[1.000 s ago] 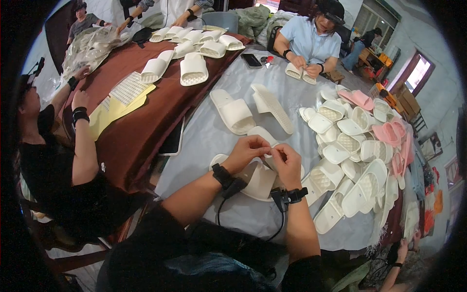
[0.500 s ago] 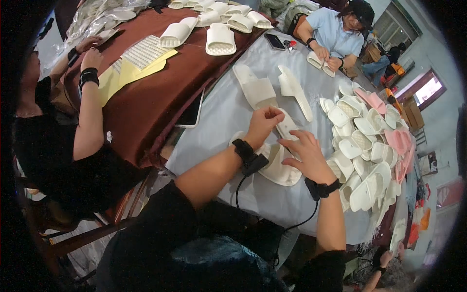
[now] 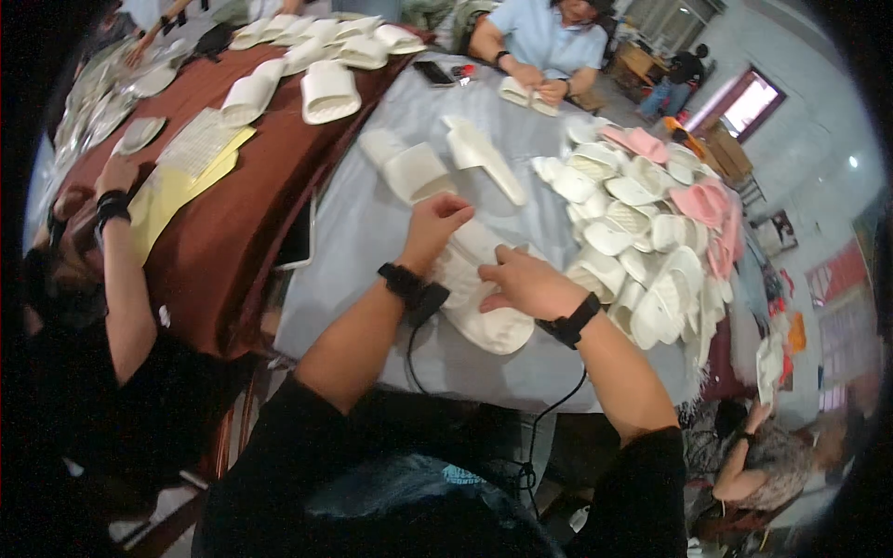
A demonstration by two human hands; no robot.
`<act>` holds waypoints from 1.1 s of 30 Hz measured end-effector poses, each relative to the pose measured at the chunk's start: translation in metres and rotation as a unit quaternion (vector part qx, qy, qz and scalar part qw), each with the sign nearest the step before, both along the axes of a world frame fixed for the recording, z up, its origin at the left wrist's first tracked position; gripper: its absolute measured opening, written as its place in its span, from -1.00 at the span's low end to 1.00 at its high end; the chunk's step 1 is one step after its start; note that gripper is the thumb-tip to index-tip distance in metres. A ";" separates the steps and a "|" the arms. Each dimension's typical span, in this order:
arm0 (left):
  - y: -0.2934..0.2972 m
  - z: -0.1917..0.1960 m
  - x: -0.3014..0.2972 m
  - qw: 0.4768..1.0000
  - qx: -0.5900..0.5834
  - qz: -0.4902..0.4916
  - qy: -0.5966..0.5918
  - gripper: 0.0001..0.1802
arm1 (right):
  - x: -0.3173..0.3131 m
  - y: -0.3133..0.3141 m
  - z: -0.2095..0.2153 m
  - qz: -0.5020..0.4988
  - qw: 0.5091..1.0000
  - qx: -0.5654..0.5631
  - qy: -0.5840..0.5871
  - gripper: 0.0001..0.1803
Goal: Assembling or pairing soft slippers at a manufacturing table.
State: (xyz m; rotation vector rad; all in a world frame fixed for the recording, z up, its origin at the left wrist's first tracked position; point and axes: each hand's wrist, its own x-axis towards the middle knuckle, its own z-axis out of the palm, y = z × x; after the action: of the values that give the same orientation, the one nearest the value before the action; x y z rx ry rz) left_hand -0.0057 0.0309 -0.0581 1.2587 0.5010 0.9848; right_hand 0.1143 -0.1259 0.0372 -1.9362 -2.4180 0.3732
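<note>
White slide slippers lie on the grey-covered table in front of me. One slipper (image 3: 493, 325) is beneath my hands, with another white sole (image 3: 476, 240) showing just beyond it. My left hand (image 3: 434, 232) is over the left side of these, its thumb and fingers pinched together; whatever is between the fingertips is too small to make out. My right hand (image 3: 535, 284) reaches over the near slipper, thumb and forefinger apart, and partly covers it. Farther off, a slipper (image 3: 409, 172) lies strap up, and beside it another slipper (image 3: 488, 163) rests on its side.
At the right is a heap of white slippers (image 3: 633, 219) with several pink slippers (image 3: 702, 203). A brown-covered table (image 3: 270, 177) at the left holds white slippers, yellow sheets (image 3: 186, 200) and a person's arms. Across the table, another person (image 3: 539, 56) handles a slipper. A cable hangs below my wrists.
The view has shifted, so the table appears farther left and higher. My right hand has moved in over the near slipper, lower fingers now closer to it. My left hand stays pinched.
</note>
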 end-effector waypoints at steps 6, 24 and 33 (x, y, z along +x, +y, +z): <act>-0.002 0.005 0.003 1.000 -0.006 -0.009 -0.002 -0.85 | 0.009 -0.046 0.067 -0.047 0.997 -0.014 -0.052 -0.52; 0.006 -0.014 0.001 1.000 0.004 0.023 0.005 -0.87 | 0.203 -0.137 0.108 -0.259 0.929 0.235 -0.120 -0.47; 0.030 0.006 -0.017 0.939 0.145 0.304 0.075 -0.81 | 0.123 -0.016 0.052 -0.169 0.965 0.187 0.069 -0.42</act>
State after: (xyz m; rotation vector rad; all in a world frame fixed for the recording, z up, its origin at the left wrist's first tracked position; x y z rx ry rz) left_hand -0.0227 0.0611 -0.0522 1.4834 0.9250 1.5293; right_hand 0.2377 -0.1420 0.0888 -2.0113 -1.8577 0.0328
